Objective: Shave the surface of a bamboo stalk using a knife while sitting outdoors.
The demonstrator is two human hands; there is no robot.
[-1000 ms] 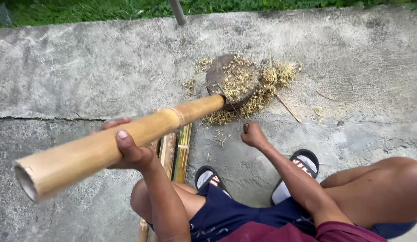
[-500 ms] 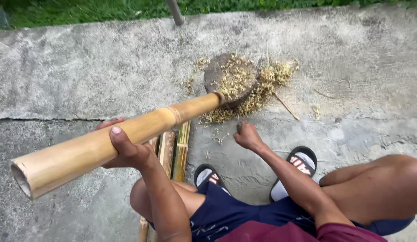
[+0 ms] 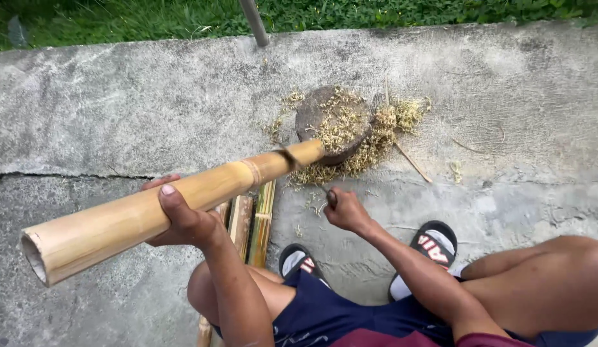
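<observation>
Left edge: hollow open end of the bamboo pole (image 3: 151, 215), thick round tube, smooth yellow-tan skin, one node ring past mid-length. It slants up to the right; far end sits on the wood block (image 3: 334, 122).

My left hand (image 3: 183, 218) is wrapped around the pole from underneath, thumb over the top, firm grasp.

Below the pole, split bamboo strips (image 3: 251, 225) lie flat on the concrete floor (image 3: 119, 115), greenish-yellow, straight-edged, side by side. Floor is rough, grey, mottled, with a crack running in from the left.

Block is a round dark stump, top covered in pale fibrous shavings (image 3: 376, 138); more shavings heaped around its base, mostly right side.

My right hand (image 3: 344, 209) is clenched just in front of the block, near the pole tip, not touching it. Something small and dark shows at the fist; can't tell what.

Right: black slide sandals (image 3: 434, 241) with white straps on the concrete. Grass strip along the top.
</observation>
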